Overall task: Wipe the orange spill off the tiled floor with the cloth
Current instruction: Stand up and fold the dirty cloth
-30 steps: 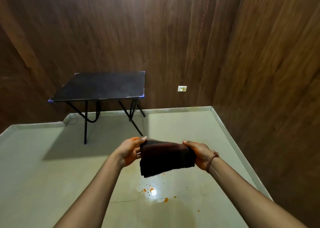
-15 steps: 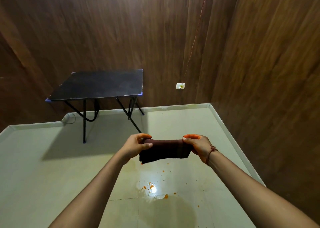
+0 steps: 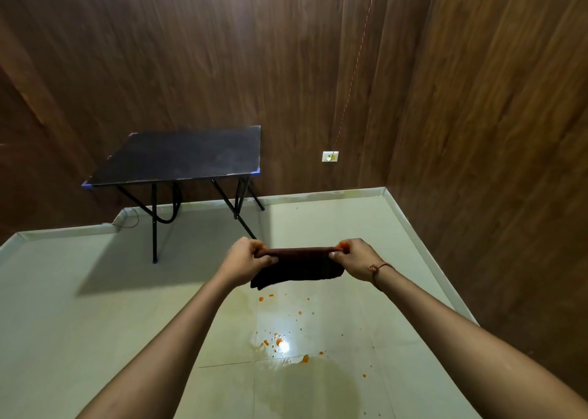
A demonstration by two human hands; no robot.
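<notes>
While both bare arms reach forward above the floor, the dark brown folded cloth (image 3: 299, 267) hangs stretched between the two hands. Its top edge is pulled into a straight line from one grip to the other, and the rest droops just below the knuckles. The left hand (image 3: 246, 259) has its fingers curled round the cloth's left end, with the thumb pressed on the front. The right hand (image 3: 358, 258), with a thin reddish thread bracelet (image 3: 378, 269) at its wrist, pinches the right end between thumb and curled fingers. Orange stains show on fingertips of both hands.

The cloth is held in the air, apart from the pale glossy tiled floor (image 3: 95, 323). The orange spill (image 3: 278, 342) lies below it in view, as scattered droplets with thicker blobs round a bright light reflection.

Well apart, a black-topped folding table with dark metal legs (image 3: 181, 157) stands by the far wood-panelled wall. To its right, a thin orange cord (image 3: 356, 68) rises from a white wall socket (image 3: 330, 156).
</notes>
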